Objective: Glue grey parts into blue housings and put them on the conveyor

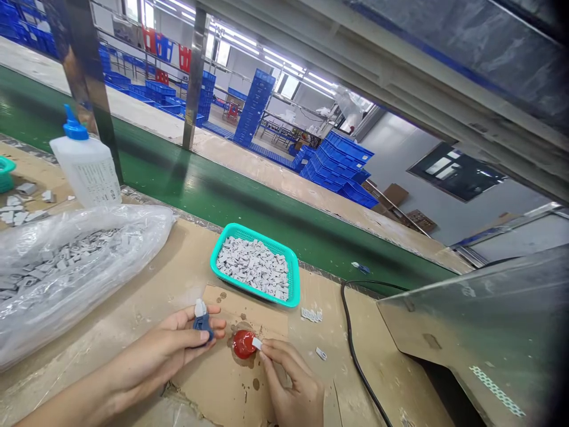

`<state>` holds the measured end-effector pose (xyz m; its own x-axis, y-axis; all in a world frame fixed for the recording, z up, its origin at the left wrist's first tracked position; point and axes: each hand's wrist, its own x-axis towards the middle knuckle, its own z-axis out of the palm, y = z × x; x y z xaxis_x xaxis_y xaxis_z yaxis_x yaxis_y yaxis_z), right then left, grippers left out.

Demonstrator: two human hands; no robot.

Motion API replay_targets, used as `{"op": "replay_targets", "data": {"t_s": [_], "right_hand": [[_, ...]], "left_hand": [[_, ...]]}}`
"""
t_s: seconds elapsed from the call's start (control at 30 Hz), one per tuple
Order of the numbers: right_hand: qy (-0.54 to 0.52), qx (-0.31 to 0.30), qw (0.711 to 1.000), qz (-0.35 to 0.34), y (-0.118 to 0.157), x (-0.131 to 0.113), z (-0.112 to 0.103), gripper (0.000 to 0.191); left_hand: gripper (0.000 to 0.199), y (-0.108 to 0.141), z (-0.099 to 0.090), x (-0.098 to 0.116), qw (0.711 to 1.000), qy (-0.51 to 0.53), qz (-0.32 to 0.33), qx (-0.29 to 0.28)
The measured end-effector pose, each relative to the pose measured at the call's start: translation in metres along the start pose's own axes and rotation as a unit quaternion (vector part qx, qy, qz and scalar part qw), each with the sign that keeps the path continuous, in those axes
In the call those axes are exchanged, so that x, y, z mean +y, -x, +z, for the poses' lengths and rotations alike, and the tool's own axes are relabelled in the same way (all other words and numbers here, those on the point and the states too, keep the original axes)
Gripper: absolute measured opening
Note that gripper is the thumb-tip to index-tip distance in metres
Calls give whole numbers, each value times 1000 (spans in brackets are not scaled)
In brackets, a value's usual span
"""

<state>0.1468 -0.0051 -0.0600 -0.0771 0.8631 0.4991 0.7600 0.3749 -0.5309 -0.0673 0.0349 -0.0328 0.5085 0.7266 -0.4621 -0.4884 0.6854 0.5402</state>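
Note:
My left hand [184, 338] grips a small dark-blue plastic part [203, 323] with a light-grey piece [200, 307] at its upper end. Between the thumb and fingers of my right hand [291, 376] is a small light-grey plastic piece [256, 343]. Its tip touches or sits just over the edge of a round red blob or shallow red dish [243, 345]; I cannot tell which. Damp stains surround the red thing on a flat piece of cardboard [213, 379]. Beyond my hands stands a turquoise basket [293, 279] full of small grey plastic pieces [253, 265].
At left lie a clear plastic bag [146, 237] of grey parts and a white bottle [89, 169] with a blue cap. A few grey pieces [312, 314] rest right of the basket. A black cable [355, 356] crosses the right side. Behind runs a green conveyor belt [178, 193].

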Motion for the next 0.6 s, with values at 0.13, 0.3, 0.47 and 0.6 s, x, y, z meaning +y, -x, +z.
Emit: {"op": "replay_targets", "data": {"t_s": [0.13,0.3,0.47,0.6], "right_hand": [[5,0,1000,-11,1,-1,2,11],[12,3,1000,-26,0,-2,2,11],[21,1,999,-40,-3,-3,2,11],[21,16,999,-44,-6,-5,-1,10]], "left_hand": [[48,-2,-3,1,1000,25,13,0],[47,0,1,7,999,25,5,-21],[44,2,1,6,999,9,-1,-36],[44,1,-2,4,998,-17,1,-61]]}}
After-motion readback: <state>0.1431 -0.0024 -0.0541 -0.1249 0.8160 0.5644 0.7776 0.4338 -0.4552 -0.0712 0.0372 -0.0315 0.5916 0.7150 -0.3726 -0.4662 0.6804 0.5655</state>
